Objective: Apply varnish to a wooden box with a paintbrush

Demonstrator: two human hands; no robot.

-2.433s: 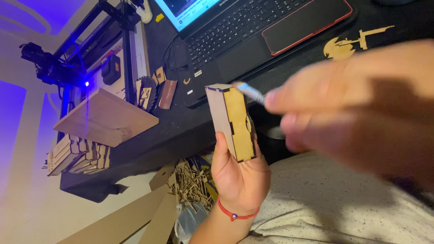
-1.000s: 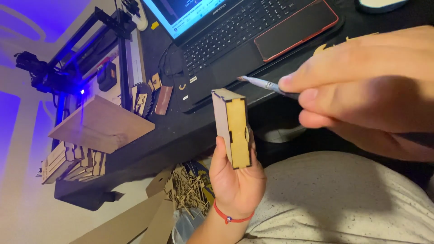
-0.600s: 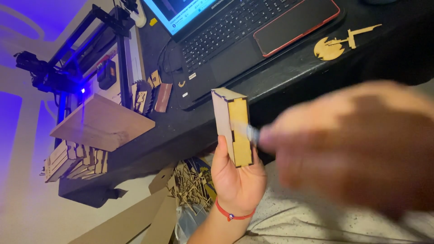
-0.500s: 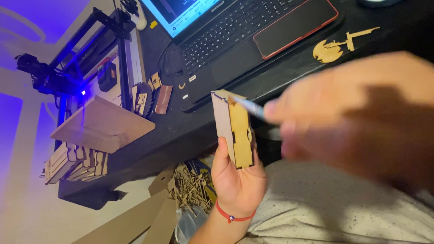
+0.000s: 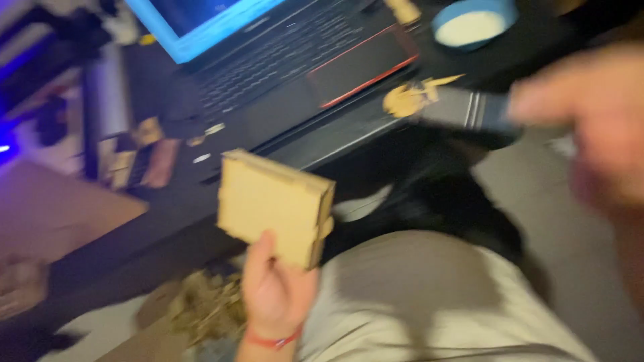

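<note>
Pinching the small wooden box (image 5: 275,206) by its lower edge, your left hand (image 5: 276,293) has the thumb laid up against the broad near face and the fingers hidden behind it, so you hold it upright above your lap in front of the black desk (image 5: 168,221). It looks like thin laser-cut board with notched finger joints along the edges: light and stiff, I judge, but easy to crack or pull apart at those joints, so grip it across the flat faces rather than squeezing a corner. The box stands above the hand, tilted a little to the left. Your right hand (image 5: 597,127) is a blur at the right edge, well apart from the box; I cannot tell whether it holds anything. Behind the box sits the laptop (image 5: 282,67), with a blue dish (image 5: 473,23) further right
</note>
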